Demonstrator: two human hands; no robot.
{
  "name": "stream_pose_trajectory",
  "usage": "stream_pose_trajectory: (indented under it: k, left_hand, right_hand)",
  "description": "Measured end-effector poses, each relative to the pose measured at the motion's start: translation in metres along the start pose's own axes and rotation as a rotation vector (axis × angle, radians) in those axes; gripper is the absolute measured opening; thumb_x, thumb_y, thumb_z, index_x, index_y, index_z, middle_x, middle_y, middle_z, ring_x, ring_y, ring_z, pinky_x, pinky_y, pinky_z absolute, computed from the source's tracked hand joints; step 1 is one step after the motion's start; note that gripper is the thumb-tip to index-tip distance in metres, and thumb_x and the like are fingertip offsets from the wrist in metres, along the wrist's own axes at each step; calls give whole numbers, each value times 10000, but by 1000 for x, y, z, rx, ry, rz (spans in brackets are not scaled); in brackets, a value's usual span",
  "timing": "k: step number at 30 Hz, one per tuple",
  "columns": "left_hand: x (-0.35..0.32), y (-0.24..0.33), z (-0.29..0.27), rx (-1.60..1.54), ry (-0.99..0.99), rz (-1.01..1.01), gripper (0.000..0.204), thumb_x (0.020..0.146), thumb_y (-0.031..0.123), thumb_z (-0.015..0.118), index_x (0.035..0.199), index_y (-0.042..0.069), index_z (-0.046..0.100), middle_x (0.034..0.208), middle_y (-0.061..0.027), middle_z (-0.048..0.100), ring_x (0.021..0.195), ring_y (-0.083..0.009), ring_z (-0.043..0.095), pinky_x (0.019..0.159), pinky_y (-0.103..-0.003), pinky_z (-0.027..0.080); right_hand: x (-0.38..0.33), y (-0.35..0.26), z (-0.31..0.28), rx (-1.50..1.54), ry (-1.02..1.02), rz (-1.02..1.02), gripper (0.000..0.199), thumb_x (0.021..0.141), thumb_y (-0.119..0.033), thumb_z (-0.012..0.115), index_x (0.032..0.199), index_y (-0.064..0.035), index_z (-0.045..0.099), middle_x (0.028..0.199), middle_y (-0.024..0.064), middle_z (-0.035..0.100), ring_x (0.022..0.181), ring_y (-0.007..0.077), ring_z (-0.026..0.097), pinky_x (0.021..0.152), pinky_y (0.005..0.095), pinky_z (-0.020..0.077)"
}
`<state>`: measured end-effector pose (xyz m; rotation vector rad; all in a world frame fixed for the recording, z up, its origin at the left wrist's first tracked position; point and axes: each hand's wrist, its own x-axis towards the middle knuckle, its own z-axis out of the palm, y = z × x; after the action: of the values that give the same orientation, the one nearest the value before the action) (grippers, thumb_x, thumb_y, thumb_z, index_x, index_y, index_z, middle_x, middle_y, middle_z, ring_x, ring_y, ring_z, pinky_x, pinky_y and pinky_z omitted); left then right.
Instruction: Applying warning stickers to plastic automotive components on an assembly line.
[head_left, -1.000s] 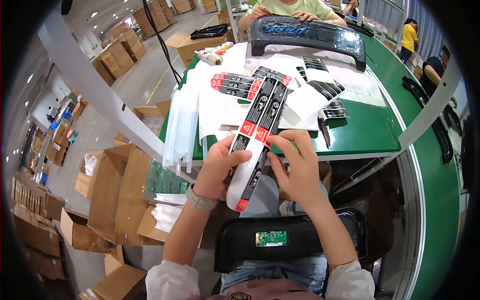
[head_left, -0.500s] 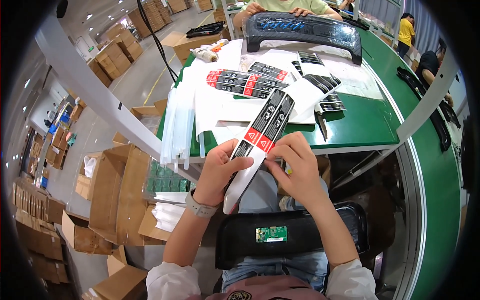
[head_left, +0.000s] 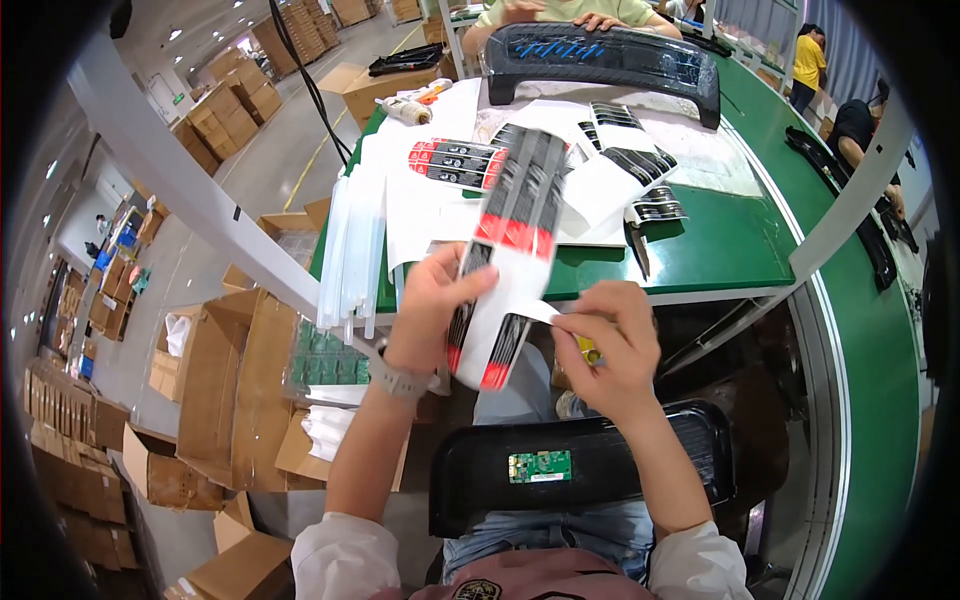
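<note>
My left hand (head_left: 435, 305) grips a long white backing sheet with black and red sticker strips (head_left: 510, 250), held upright and tilted over the front edge of the green table (head_left: 720, 255). My right hand (head_left: 610, 345) pinches the sheet's lower right edge, where a white corner lifts away. A black plastic part with a small green circuit board (head_left: 575, 470) rests on my lap below both hands. More sticker sheets (head_left: 455, 160) lie on white paper on the table.
A large black curved housing (head_left: 600, 55) lies at the table's far side, with another person's hands on it. Clear plastic strips (head_left: 350, 250) hang over the table's left edge. Cardboard boxes (head_left: 215, 385) crowd the floor at left. A green conveyor (head_left: 870, 350) runs along the right.
The sticker sheet has risen and swung more upright. My right hand has dropped to its lower right edge and peels a white corner away; my left hand keeps its grip.
</note>
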<state>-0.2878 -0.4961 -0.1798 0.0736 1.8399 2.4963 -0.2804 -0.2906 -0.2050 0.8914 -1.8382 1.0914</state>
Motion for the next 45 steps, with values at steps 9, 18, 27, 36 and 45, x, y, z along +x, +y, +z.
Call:
stream_pose_trajectory:
  k: [9,18,27,36,45]
  left_hand:
    - [73,20,-37,1627,554,552,586,769,160,746,1257,9,460,1113,-197,606,1074,-367,568,883,-438,473]
    - [-72,-47,-5,1681,-287,658,200,824,236,675,947,89,617,816,-73,594,781,-236,589,697,-378,469]
    - [-152,-132,-68,886,117,-90,271,953,227,563,871,-1,683,853,-170,688,721,-303,644,677,-331,491]
    - [-147,-112,-26,891,228,215,124,902,29,522,983,4,612,849,-155,607,804,-289,611,729,-344,472]
    - [-130,-118,-21,804,389,340,117,916,44,526,947,6,633,804,-111,636,800,-258,618,735,-346,465]
  right_hand:
    - [-63,18,-86,-19,-176,522,245,723,-64,736,954,-41,661,940,105,580,891,300,583,811,389,465]
    - [-141,53,-127,-368,-879,275,580,690,-64,761,1238,-127,581,804,90,629,744,261,639,685,394,496]
    - [-148,2,-140,-346,-260,-59,230,766,57,643,973,-39,623,841,157,653,740,320,656,641,378,532]
    - [-142,-3,-140,-161,-277,493,427,763,41,722,1168,-7,597,997,148,671,844,255,668,708,306,531]
    - [-71,-53,-74,480,-291,797,153,808,67,653,958,39,655,967,92,616,805,134,632,654,217,508]
